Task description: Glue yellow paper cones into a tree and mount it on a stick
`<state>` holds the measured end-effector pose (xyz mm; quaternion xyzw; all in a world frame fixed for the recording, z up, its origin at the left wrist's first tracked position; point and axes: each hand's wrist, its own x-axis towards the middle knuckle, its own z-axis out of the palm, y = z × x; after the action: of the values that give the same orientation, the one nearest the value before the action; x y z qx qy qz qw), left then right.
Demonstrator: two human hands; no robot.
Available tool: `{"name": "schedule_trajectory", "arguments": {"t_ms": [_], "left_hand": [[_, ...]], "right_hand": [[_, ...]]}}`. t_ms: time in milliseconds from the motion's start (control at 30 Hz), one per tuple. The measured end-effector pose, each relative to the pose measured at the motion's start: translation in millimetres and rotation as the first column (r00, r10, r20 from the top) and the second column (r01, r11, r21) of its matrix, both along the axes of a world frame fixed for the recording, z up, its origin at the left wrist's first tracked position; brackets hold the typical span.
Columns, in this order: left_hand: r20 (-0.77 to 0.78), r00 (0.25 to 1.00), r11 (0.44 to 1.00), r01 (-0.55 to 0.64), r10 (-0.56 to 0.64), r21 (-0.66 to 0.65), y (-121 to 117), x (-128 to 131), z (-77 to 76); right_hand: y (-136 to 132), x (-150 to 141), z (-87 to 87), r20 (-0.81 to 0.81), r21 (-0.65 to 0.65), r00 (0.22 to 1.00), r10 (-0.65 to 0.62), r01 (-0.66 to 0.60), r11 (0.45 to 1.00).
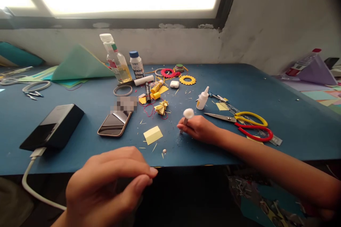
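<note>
My right hand point(198, 127) grips a short flat stick with a white fluffy tip point(188, 113), upright, its lower end at the blue tabletop over a small patch of specks. A white glue bottle point(202, 100) stands just behind this hand. Red-and-yellow-handled scissors point(234, 118) lie beyond the wrist, blades toward the glue bottle. In front of the table edge my left hand point(112, 181) is closed in a pinch, thumb against forefinger; whatever may be between them is too small to name. A creased yellow paper piece point(153, 135) and a small pale bead-like bit point(164, 151) lie between the hands.
A phone point(114, 122) and black power bank point(53, 126) with a white cable are at left. Behind stand a clear bottle point(117, 60) and a blue-capped bottle point(136, 64). A folded yellow paper piece point(161, 107), marker point(148, 92) and yellow ring point(187, 79) lie mid-table.
</note>
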<state>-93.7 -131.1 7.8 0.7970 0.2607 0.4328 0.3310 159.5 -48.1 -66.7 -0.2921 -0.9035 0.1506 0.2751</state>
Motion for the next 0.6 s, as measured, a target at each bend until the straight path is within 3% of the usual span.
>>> {"name": "schedule_trajectory", "arguments": {"t_ms": [133, 267, 400, 600], "left_hand": [[-0.002, 0.988, 0.986, -0.155, 0.155, -0.068, 16.5, -1.6, -4.7], [-0.274, 0.937, 0.961, -0.253, 0.214, -0.113, 28.2, -5.4, -16.4], [-0.459, 0.883, 0.969, -0.19, 0.098, -0.158, 28.4, -5.8, -23.7], [-0.512, 0.852, 0.965, -0.029, -0.112, -0.26, 18.0, -15.5, -29.9]], "right_hand": [[2.4, 5.3, 0.2, -0.009, -0.049, 0.997, 0.077, -0.077, 0.996], [3.0, 3.8, 0.6, -0.028, 0.011, 0.999, 0.028, -0.028, 1.0], [1.9, -3.3, 2.1, -0.005, -0.025, 0.993, 0.121, -0.121, 0.992], [10.8, 3.2, 6.5, 0.059, -0.038, 0.998, 0.017, -0.015, 0.999]]}}
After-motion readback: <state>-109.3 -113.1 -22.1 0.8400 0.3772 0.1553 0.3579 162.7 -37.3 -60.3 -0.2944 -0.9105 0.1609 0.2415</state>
